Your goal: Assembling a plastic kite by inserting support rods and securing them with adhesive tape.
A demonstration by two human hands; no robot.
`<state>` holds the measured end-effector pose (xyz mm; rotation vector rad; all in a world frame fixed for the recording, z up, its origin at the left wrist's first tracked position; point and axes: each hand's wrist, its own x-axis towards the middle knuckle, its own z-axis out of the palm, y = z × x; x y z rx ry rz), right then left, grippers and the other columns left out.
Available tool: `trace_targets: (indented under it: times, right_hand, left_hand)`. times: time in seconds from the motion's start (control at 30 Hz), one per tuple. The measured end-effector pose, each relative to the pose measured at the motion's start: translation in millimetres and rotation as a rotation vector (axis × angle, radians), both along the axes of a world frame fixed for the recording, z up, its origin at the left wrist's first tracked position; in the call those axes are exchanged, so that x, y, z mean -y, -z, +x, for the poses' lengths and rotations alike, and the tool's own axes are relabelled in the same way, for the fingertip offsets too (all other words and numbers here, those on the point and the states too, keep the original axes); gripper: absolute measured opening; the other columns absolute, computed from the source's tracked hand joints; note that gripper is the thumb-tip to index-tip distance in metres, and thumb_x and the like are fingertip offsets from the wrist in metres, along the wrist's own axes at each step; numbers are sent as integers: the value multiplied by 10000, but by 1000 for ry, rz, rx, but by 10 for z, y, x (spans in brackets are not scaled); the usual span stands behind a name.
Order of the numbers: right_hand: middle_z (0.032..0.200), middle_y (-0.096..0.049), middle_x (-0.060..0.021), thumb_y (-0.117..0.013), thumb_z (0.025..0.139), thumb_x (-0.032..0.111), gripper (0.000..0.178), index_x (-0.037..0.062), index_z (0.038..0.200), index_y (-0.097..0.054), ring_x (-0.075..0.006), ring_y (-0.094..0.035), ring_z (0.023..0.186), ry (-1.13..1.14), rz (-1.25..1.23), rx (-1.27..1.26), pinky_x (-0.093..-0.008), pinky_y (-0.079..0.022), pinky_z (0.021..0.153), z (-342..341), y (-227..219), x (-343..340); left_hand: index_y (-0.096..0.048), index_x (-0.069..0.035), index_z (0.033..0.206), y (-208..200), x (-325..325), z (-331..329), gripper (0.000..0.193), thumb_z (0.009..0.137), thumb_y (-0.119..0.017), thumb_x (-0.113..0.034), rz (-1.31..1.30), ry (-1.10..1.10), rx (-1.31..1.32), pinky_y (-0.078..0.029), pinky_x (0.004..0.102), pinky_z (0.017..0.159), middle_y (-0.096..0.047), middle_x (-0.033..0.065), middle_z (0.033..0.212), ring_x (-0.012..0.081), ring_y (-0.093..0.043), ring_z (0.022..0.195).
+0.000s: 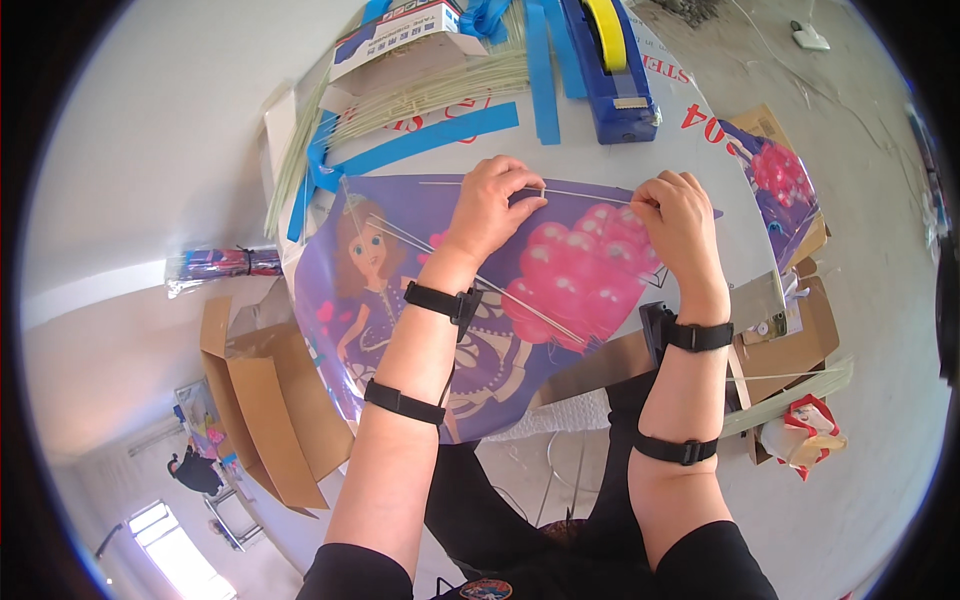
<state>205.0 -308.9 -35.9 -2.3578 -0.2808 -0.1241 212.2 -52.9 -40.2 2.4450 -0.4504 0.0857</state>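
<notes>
Handling Report: Thin Rod at Far Edge of Printed Sheet

The thin pale rod (590,196) lies along the far edge of the purple printed sheet (520,240), on the white worktop (738,245). The left hand (495,205) pinches it between thumb and forefinger; the right hand (680,225) grips it near the sheet's right corner, fingers curled in (the exact contact there is partly hidden).

Assessment: the rod should prove very light and springy, liable to snap if bent sharply; a fingertip hold at two spaced points suits it. The sheet looks thin, soft and slick, likely to crease or slide, and is best taken flat by its margins. Two longer rods (535,314) cross it diagonally and could shift.

Edges and room: a band of worktop shows between the sheet and the blue tape dispenser (626,122); blue strips (430,140) limit the far left. The near side appears to overhang toward the lap.
</notes>
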Motion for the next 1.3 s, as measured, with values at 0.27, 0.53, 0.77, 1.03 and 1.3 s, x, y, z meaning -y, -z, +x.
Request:
trace_targets:
  times: [0.27,0.53,0.77,1.03,1.3]
  right_hand:
    - [765,-608,-61,-696,688,25,73,32,742,-648,-258,-560,810,19,23,-12,-359,-474,714,-1,-22,33]
    - [756,-612,-62,-710,662,48,82,39,714,-647,-266,-556,794,51,21,-41,-360,-469,736,-4,-55,35]
    - [745,-604,-59,-716,643,32,102,38,714,-643,-261,-550,783,47,7,-50,-359,-466,726,-2,-65,22]
    - [743,-597,-63,-700,644,8,102,32,715,-630,-263,-549,775,45,32,-55,-356,-464,701,4,-39,20]
    - [739,-593,-66,-683,661,12,82,26,717,-625,-264,-551,779,53,7,-27,-354,-466,701,0,-33,23]
  left_hand:
    - [-694,-95,835,10,22,-5,201,658,-789,-92,-56,-22,34,-498,362,749,-619,44,879,248,-595,852]
    - [-690,-84,879,-2,25,0,207,692,-781,-82,-18,-2,4,-499,335,768,-605,56,914,243,-586,891]
    - [-687,-116,833,23,25,1,214,649,-795,-103,-64,-22,24,-500,364,749,-619,33,870,247,-602,853]
    - [-683,-127,836,14,7,-17,223,645,-797,-106,-18,-19,92,-505,374,751,-618,33,880,257,-600,858]
    - [-678,-125,831,63,11,-6,230,640,-804,-109,-47,-7,101,-507,376,744,-616,31,881,257,-603,845]
